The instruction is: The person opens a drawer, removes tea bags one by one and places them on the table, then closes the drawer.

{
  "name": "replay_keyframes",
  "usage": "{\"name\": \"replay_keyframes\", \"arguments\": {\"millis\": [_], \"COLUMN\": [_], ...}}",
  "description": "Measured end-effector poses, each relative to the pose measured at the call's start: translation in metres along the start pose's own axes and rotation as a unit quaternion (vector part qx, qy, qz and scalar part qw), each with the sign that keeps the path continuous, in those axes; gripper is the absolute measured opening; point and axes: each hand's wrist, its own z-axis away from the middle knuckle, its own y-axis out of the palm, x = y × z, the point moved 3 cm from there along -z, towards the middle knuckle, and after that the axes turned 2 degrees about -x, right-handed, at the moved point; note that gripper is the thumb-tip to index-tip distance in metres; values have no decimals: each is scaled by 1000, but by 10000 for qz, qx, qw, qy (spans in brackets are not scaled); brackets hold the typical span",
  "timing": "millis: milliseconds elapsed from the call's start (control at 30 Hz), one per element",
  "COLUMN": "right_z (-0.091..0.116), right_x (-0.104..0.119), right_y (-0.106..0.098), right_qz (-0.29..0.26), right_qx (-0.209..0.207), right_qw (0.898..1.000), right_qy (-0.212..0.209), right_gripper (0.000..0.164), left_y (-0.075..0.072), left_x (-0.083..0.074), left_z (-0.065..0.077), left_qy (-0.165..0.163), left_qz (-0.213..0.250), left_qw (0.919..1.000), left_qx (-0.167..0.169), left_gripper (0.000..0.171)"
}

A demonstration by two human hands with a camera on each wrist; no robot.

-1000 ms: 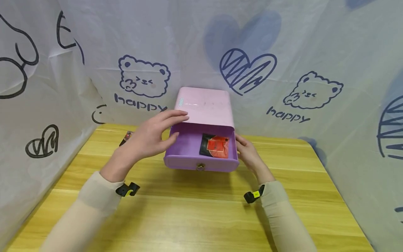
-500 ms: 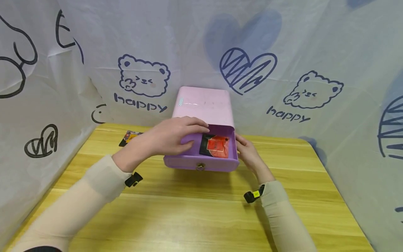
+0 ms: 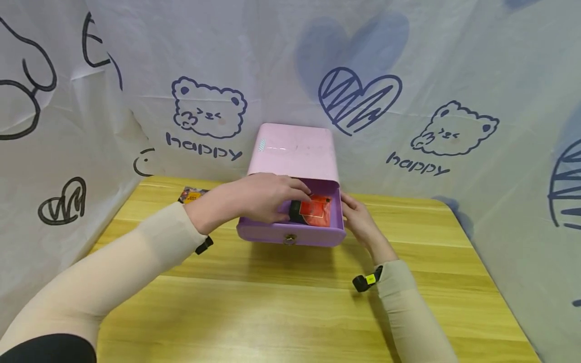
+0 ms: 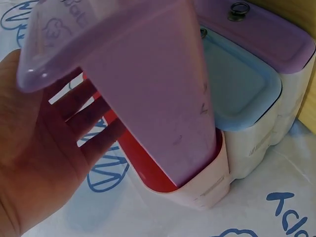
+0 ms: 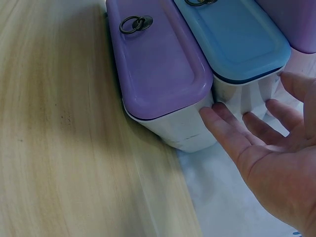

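A pink drawer box (image 3: 295,151) stands at the back of the table, its purple top drawer (image 3: 265,233) pulled out. Inside the drawer lies a red-and-black flat packet (image 3: 317,214). My left hand (image 3: 268,197) reaches over the drawer's left side, fingertips over the packet and thumb by its dark end. In the left wrist view the left hand's fingers (image 4: 96,111) extend beyond the drawer wall. On the other side, my right hand (image 3: 363,222) rests against the box; its straight fingers (image 5: 224,131) touch the white side wall in the right wrist view.
Below the open drawer sit a blue drawer (image 5: 237,39) and a purple drawer (image 5: 158,64), both closed, with ring pulls. Another colourful packet (image 3: 191,194) lies on the wooden table (image 3: 272,312) at the left, partly behind my left arm. A printed cloth (image 3: 290,60) hangs behind.
My left hand has moved right and into the drawer, from its left edge to over the red-and-black packet. My right hand stays at the side of the box.
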Motion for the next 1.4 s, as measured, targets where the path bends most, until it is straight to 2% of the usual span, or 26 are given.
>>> {"name": "replay_keyframes", "arguments": {"millis": [133,333,767,1400], "right_z": [0,0,0,0], "right_x": [1,1,-2,-2], "right_y": [-1,-1,-1,-1], "right_qz": [10,4,-45,-81], "right_qx": [39,54,31,62], "right_qw": [10000,10000,10000,9999], "right_qy": [-24,-35,-34,-24], "right_gripper": [56,56,56,56], "left_y": [3,9,16,18], "left_x": [1,1,-2,-5], "left_z": [-7,-17,-28,-32], "left_qy": [-75,-9,-196,-204], "left_qz": [-36,25,-42,-79], "left_qw": [9995,9985,9947,9962], "left_qx": [315,540,1012,844], "left_gripper": [54,55,61,54]}}
